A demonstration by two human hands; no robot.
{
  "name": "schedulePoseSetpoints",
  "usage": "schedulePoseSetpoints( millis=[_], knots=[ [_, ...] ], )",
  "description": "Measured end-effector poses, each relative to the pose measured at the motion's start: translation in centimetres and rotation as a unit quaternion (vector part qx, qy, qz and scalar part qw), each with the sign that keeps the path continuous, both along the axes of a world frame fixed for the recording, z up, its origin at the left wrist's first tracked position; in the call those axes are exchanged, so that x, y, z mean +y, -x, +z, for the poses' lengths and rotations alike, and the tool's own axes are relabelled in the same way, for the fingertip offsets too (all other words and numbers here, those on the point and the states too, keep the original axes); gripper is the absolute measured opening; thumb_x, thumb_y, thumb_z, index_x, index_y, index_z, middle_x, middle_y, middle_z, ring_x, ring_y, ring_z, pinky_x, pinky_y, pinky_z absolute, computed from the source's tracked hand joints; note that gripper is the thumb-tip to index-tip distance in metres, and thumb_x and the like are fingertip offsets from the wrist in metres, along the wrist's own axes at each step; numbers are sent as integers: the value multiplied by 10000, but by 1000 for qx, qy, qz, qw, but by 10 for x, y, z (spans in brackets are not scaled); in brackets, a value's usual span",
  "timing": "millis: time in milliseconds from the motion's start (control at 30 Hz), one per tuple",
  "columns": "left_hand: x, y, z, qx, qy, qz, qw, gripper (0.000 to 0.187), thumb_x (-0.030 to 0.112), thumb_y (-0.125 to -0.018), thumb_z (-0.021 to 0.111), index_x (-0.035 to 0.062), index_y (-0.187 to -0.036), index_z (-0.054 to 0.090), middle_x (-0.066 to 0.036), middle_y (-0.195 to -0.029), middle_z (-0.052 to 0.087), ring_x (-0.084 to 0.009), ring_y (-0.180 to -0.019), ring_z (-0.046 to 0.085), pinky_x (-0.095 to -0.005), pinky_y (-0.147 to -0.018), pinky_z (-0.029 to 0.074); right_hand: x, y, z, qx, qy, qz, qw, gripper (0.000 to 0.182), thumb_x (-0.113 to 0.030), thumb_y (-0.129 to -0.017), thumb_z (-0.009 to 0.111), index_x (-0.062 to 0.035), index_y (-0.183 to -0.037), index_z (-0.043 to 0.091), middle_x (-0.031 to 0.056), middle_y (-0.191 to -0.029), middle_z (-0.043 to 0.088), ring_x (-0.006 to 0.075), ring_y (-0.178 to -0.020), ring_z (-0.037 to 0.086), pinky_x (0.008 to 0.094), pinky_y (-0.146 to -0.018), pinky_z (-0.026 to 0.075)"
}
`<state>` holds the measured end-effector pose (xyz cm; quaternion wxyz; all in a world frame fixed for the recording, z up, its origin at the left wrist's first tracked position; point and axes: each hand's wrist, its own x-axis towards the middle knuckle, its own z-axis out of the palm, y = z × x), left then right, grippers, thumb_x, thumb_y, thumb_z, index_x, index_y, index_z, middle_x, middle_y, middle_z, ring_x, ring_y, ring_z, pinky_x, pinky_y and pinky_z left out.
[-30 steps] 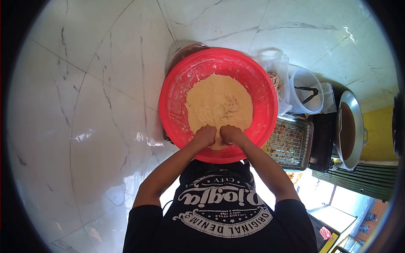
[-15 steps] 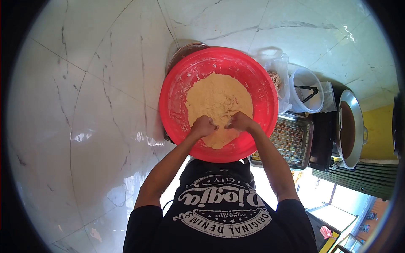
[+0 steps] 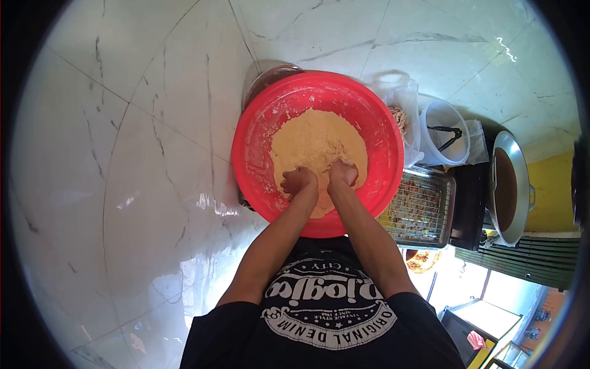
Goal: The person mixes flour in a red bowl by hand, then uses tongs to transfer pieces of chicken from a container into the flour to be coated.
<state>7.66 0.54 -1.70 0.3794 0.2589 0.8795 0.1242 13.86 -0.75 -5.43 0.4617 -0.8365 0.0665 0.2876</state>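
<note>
A wide red basin [image 3: 249, 154] holds a broad heap of pale yellow flour [image 3: 313, 132]. Several flour-coated strips [image 3: 337, 149] show on the heap, near its middle. My left hand [image 3: 299, 181] is down in the flour with its fingers curled. Close beside it, my right hand [image 3: 343, 173] is also in the flour, fingers bent inward. The flour and the hands themselves hide what lies within the fingers.
Right of the basin stand a plastic bag of pale strips [image 3: 399, 117], a white tub [image 3: 444, 114] with black tongs [image 3: 452, 136], a wire rack tray [image 3: 424, 206] and a large metal pan [image 3: 521, 184] of brown liquid. Behind the basin is a metal rim [image 3: 264, 83].
My forearms have drawn closer together and my hands have turned, the fingers now pointing outward. Both hands remain in the flour.
</note>
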Motion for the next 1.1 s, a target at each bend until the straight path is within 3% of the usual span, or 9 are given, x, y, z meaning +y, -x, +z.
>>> schedulePoseSetpoints(
  millis=[400,500,567,600,667,700,767,900,1100],
  knots=[
    [0,3,32,78,-94,-329,936,354,321,-862,585,103,-1141,581,-139,-1247,490,-301,-1189,448,-504,-959,324,-11,-12,23,-59,-20,155,986,348,-245,-815,625,-21,-1081,638,180,-1118,644,327,-1037,619,456,-850,493],
    [2,16,17,57,-101,-429,896,334,290,-848,610,111,-1129,598,-138,-1229,510,-301,-1193,463,-498,-974,331,-19,-27,22,69,-70,232,968,364,-233,-802,634,-32,-1105,630,174,-1121,647,320,-1037,626,431,-861,498],
    [8,44,9,79,-84,-605,788,346,250,-830,624,74,-1128,621,-183,-1180,575,-327,-1150,537,-486,-939,414,-36,-19,68,-131,146,462,865,368,-218,-785,640,-51,-1113,637,167,-1112,654,328,-1034,633,405,-860,504],
    [10,55,-5,80,-84,-607,787,346,250,-830,624,74,-1128,621,-183,-1180,575,-327,-1150,537,-486,-939,414,-42,-19,60,-130,147,460,866,368,-218,-785,640,-51,-1113,637,167,-1112,654,328,-1034,633,405,-860,504],
    [7,74,-38,-6,18,-717,697,363,212,-798,642,35,-1114,629,-228,-1101,627,-358,-1050,611,-463,-869,492,-53,-18,37,-98,177,707,677,404,-191,-742,691,-32,-1110,636,182,-1099,655,327,-1020,641,399,-840,517],
    [1,76,-35,-6,19,-718,696,363,212,-798,642,35,-1114,629,-228,-1101,627,-358,-1050,611,-463,-869,492,-54,-13,37,-97,177,706,679,404,-191,-742,691,-32,-1110,636,182,-1099,655,327,-1020,641,399,-840,517],
    [-13,76,-31,2,22,-811,585,354,208,-772,658,7,-1063,642,-239,-1068,643,-375,-1003,632,-450,-833,521,-52,0,35,-98,244,789,556,462,-164,-689,740,1,-1106,628,209,-1096,647,327,-1018,642,394,-825,529],
    [-25,72,-26,-39,37,-766,640,319,218,-738,705,37,-998,671,-214,-981,664,-359,-945,643,-425,-817,512,-46,0,24,-56,237,815,525,474,-150,-655,774,32,-1068,632,233,-1063,650,334,-1009,643,383,-811,537],
    [-13,78,4,-8,-40,-732,681,312,265,-795,690,20,-987,668,-210,-980,664,-367,-949,638,-432,-817,510,-49,-24,24,-191,171,733,630,338,-231,-712,763,16,-927,681,210,-943,678,331,-965,650,385,-798,532]
  ],
)
